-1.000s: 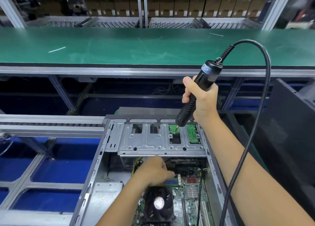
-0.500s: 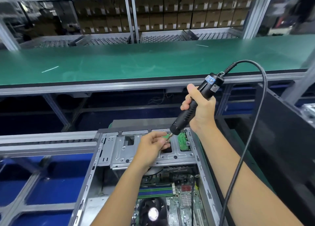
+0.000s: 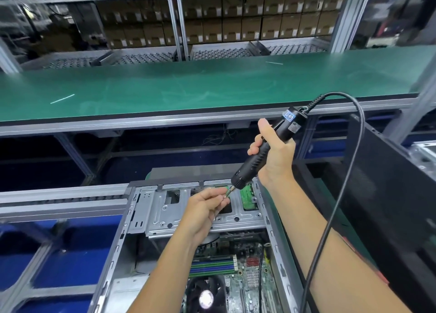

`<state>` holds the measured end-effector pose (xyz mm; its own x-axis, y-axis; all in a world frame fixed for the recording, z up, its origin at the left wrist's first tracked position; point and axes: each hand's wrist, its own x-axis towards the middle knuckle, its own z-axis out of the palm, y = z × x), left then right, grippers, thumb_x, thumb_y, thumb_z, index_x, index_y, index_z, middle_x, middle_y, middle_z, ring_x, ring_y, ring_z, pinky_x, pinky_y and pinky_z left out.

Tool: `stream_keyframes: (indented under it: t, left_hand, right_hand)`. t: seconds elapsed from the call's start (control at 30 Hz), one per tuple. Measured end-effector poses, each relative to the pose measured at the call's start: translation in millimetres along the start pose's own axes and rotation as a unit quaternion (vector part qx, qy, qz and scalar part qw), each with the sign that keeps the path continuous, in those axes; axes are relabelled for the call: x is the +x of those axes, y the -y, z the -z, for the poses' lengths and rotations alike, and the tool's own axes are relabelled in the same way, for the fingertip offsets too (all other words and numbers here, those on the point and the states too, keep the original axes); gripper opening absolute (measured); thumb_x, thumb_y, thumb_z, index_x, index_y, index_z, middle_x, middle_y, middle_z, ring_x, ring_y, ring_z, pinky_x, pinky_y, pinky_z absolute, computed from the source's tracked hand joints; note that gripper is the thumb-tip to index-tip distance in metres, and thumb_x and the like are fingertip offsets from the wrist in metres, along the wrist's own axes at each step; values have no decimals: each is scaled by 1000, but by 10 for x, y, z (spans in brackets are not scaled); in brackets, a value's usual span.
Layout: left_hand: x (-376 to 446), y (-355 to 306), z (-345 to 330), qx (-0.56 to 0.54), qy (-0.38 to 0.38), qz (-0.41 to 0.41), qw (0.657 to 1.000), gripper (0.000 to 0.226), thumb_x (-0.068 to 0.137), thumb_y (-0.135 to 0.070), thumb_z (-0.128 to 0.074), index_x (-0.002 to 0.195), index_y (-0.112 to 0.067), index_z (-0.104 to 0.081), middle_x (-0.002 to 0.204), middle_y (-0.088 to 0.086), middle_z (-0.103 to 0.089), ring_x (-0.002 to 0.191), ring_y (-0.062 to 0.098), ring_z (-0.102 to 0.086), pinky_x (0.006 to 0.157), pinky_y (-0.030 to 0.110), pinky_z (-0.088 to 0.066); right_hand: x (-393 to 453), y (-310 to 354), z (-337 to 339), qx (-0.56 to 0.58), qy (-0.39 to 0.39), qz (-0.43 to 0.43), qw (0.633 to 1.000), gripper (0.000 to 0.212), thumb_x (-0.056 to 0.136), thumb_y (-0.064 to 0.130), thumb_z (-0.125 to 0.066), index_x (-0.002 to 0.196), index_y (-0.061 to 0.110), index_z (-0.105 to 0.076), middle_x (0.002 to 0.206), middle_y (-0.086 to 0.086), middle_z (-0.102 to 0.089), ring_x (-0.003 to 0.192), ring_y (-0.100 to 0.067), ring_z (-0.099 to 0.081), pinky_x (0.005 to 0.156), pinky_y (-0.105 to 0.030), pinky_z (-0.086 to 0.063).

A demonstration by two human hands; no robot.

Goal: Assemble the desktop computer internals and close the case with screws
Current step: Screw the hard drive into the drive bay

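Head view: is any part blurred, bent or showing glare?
Head view: the long green conveyor belt curves from wide-angle distortion; the brown cardboard boxes behind look soft; glare whitens the round black cooling fan hub; the black corded electric screwdriver stays sharp.

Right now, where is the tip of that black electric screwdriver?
In the head view, the screwdriver tip sits centre-right, just above the metal drive cage, meeting the left hand fingertips; the right hand holds its body.

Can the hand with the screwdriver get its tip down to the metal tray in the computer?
Probably yes. The right hand holds the screwdriver just above the tray. Only the left hand's fingers, pinching at the tip, are between them; the tray's holes beside that hand are uncovered.
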<state>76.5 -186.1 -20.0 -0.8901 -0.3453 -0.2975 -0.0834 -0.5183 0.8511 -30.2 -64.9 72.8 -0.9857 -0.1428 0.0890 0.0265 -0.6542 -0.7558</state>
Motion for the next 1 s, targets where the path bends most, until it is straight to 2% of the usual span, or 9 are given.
stream_keyframes:
  t: [0.13, 0.23, 0.33, 0.43, 0.5, 0.67, 0.83, 0.9, 1.0]
  left_hand:
    - [10, 6, -11, 9, 10, -17, 1000, 16, 76, 0, -70, 92, 1, -71, 81, 8, -71, 78, 16, -69, 73, 18, -54]
    - [28, 42, -36, 56, -24, -31, 998, 13, 78, 8, -69, 86, -3, -72, 76, 5, -71, 77, 15, -67, 70, 17, -54]
    - [39, 53, -40, 44, -30, -30, 998, 15, 80, 11, -66, 86, -1, -71, 78, 9, -71, 77, 18, -69, 71, 20, -55]
    - [51, 60, -38, 43, -22, -33, 998, 16, 83, 10, -65, 93, -1, -71, 81, 9, -71, 78, 18, -70, 71, 20, -55]
    - [61, 83, -40, 54, -14, -39, 998, 18, 87, 8, -60, 97, -3, -71, 80, 8, -71, 76, 16, -69, 70, 19, -54]
    - [69, 125, -45, 99, -24, -49, 994, 16, 95, -2, -54, 92, -3, -70, 68, 2, -63, 62, 11, -54, 61, 19, -50]
    - [58, 106, 41, 10, 8, -44, 999, 9, 91, -4, -58, 96, 0, -64, 70, 5, -63, 58, 10, -56, 55, 18, -49]
    - [52, 96, 69, -33, 16, -41, 998, 22, 80, -8, -66, 100, 0, -60, 71, 6, -65, 61, 11, -61, 57, 18, -52]
    - [43, 86, 92, -28, 11, -43, 999, 31, 72, -9, -71, 98, 0, -59, 73, 9, -68, 68, 16, -67, 62, 19, -55]
  right_hand:
    - [31, 0, -4, -2, -4, 1, 1000, 24, 78, 18, -77, 71, 16, -54, 57, -4, -51, 44, -16, -46, 47, -25, -43]
    - [35, -3, -22, -15, -1, 5, 1000, 23, 76, 22, -76, 73, 16, -54, 56, -3, -51, 44, -16, -46, 47, -26, -44]
    - [45, 21, -14, -6, 4, -1, 1000, 27, 80, 34, -73, 77, 16, -54, 56, -3, -51, 45, -15, -46, 46, -25, -43]
    - [56, 48, 8, 66, 26, -35, 997, 48, 87, 61, -55, 79, 14, -54, 63, -6, -50, 49, -18, -47, 46, -25, -42]
    - [76, 54, 20, 98, 41, -41, 993, 62, 92, 68, -39, 81, 10, -54, 66, -8, -50, 53, -20, -47, 47, -26, -41]
    - [82, 29, -4, 101, 63, -56, 991, 69, 99, 62, -28, 96, 0, -58, 72, -10, -56, 56, -22, -48, 51, -27, -42]
    - [94, 93, -33, 132, 78, -78, 985, 65, 100, 62, -28, 100, 4, -58, 80, -6, -59, 63, -20, -53, 61, -31, -48]
    - [92, 130, -31, 129, 88, -88, 984, 62, 100, 61, -30, 109, 5, -53, 82, -6, -56, 67, -19, -53, 65, -33, -49]
    - [82, 142, -14, 87, 103, -95, 986, 59, 101, 59, -31, 113, 7, -55, 84, -5, -60, 70, -20, -55, 72, -38, -51]
